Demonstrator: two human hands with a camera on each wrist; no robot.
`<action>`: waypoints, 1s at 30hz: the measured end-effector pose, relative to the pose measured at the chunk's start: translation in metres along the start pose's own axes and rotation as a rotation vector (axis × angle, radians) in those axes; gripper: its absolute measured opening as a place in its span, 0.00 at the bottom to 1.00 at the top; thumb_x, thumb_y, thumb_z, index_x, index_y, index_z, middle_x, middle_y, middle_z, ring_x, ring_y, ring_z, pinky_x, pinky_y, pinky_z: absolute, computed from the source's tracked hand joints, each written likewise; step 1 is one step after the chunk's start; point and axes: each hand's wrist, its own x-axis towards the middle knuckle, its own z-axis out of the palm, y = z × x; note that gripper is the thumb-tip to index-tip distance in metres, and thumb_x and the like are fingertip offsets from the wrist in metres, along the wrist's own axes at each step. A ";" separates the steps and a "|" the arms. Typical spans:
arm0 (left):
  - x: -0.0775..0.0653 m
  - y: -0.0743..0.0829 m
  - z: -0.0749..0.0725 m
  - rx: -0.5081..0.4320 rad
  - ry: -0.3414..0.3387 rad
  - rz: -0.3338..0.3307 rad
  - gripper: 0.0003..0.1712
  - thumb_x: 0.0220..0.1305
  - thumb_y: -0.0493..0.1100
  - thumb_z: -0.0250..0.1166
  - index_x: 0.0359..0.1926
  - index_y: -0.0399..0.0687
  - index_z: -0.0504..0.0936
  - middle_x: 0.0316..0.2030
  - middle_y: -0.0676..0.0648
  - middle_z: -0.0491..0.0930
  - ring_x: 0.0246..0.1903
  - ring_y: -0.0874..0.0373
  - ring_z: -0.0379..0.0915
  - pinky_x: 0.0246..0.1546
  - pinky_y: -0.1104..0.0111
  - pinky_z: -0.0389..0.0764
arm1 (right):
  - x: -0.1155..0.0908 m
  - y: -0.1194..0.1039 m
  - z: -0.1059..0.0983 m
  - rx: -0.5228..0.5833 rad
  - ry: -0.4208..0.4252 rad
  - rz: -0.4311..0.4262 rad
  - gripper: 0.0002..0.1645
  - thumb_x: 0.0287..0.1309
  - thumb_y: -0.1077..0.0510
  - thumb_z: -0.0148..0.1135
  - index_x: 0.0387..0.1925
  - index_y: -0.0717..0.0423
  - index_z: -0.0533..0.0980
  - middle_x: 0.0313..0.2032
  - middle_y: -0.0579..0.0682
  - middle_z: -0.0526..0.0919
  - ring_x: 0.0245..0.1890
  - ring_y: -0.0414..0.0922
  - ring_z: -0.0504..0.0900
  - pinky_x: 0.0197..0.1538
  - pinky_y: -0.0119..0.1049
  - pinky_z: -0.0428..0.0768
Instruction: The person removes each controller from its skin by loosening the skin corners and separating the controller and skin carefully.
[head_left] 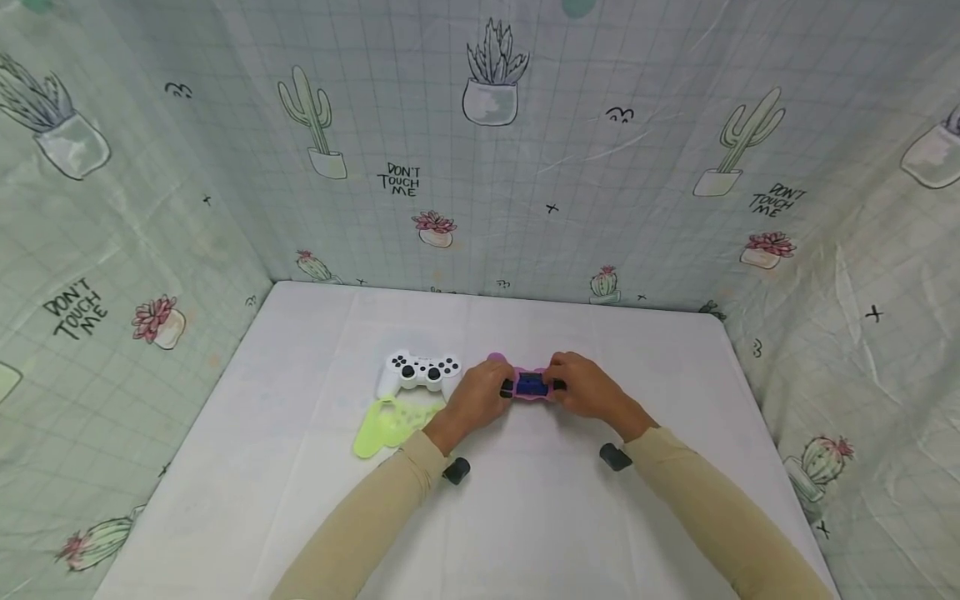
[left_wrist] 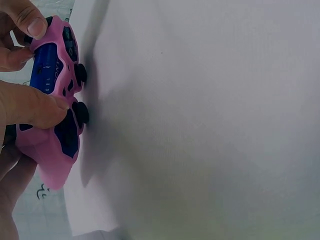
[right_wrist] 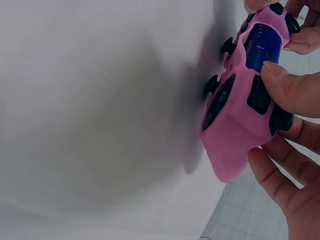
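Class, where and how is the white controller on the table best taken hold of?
Grip the white controller by its left handle, probably from the left, thumb above, fingers beneath. It lies face up, handles jutting out, so this one offers a narrow grip away from the sticks. The left hand crowds the right handle; the green cover lies on the near side.

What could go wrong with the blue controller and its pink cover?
The left hand and right hand hold the blue controller in its pink cover; tugging hard might stretch the cover. The left hand is close to the white controller and green cover, so it could bump them.
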 end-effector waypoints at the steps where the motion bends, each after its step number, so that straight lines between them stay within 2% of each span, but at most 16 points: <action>1: 0.000 0.000 -0.001 0.002 -0.005 -0.003 0.14 0.53 0.31 0.75 0.42 0.43 0.85 0.38 0.48 0.88 0.39 0.56 0.84 0.46 0.66 0.86 | 0.001 -0.001 -0.001 -0.012 -0.014 -0.012 0.07 0.59 0.63 0.73 0.40 0.52 0.87 0.39 0.46 0.81 0.40 0.43 0.76 0.49 0.42 0.82; 4: 0.002 0.000 -0.002 0.007 -0.025 -0.011 0.13 0.55 0.31 0.75 0.41 0.43 0.86 0.38 0.48 0.89 0.38 0.56 0.84 0.46 0.66 0.87 | 0.006 -0.002 -0.004 -0.051 -0.053 -0.046 0.05 0.60 0.64 0.72 0.34 0.50 0.85 0.35 0.45 0.79 0.37 0.42 0.73 0.45 0.39 0.79; 7: 0.004 -0.001 -0.003 0.019 -0.055 -0.014 0.12 0.56 0.32 0.75 0.42 0.43 0.86 0.38 0.47 0.89 0.39 0.55 0.85 0.48 0.65 0.87 | 0.012 -0.004 -0.006 -0.095 -0.105 -0.065 0.08 0.60 0.63 0.72 0.29 0.49 0.81 0.32 0.44 0.75 0.34 0.41 0.70 0.42 0.36 0.74; 11: 0.006 -0.003 -0.002 0.042 -0.089 -0.008 0.12 0.56 0.32 0.75 0.42 0.43 0.86 0.39 0.47 0.89 0.40 0.55 0.85 0.49 0.65 0.87 | 0.018 -0.008 -0.007 -0.147 -0.182 -0.069 0.10 0.62 0.63 0.69 0.28 0.49 0.78 0.30 0.44 0.72 0.33 0.41 0.68 0.40 0.34 0.70; 15: 0.008 -0.004 -0.001 0.060 -0.105 0.005 0.11 0.58 0.33 0.75 0.43 0.44 0.87 0.40 0.48 0.89 0.41 0.56 0.86 0.50 0.66 0.86 | 0.023 -0.013 -0.006 -0.185 -0.206 -0.069 0.08 0.60 0.66 0.67 0.27 0.52 0.79 0.29 0.45 0.73 0.31 0.42 0.68 0.39 0.35 0.70; 20: 0.010 -0.004 -0.003 0.101 -0.107 0.019 0.10 0.58 0.35 0.76 0.41 0.45 0.87 0.38 0.49 0.87 0.39 0.57 0.84 0.48 0.67 0.87 | 0.026 -0.018 -0.006 -0.267 -0.219 -0.088 0.02 0.60 0.65 0.67 0.34 0.58 0.84 0.30 0.47 0.76 0.30 0.42 0.70 0.38 0.35 0.74; 23: 0.010 -0.004 -0.005 0.128 -0.111 0.024 0.09 0.57 0.36 0.76 0.39 0.45 0.87 0.36 0.49 0.85 0.36 0.57 0.83 0.45 0.67 0.86 | 0.027 -0.019 -0.007 -0.301 -0.239 -0.096 0.05 0.61 0.64 0.68 0.39 0.59 0.84 0.31 0.48 0.79 0.31 0.42 0.72 0.40 0.36 0.78; 30: 0.015 -0.003 -0.008 0.152 -0.139 0.033 0.08 0.56 0.36 0.76 0.38 0.46 0.87 0.34 0.49 0.84 0.32 0.59 0.80 0.39 0.69 0.85 | 0.026 -0.016 -0.012 -0.275 -0.266 -0.136 0.06 0.63 0.64 0.67 0.41 0.61 0.82 0.32 0.52 0.83 0.33 0.44 0.76 0.43 0.41 0.81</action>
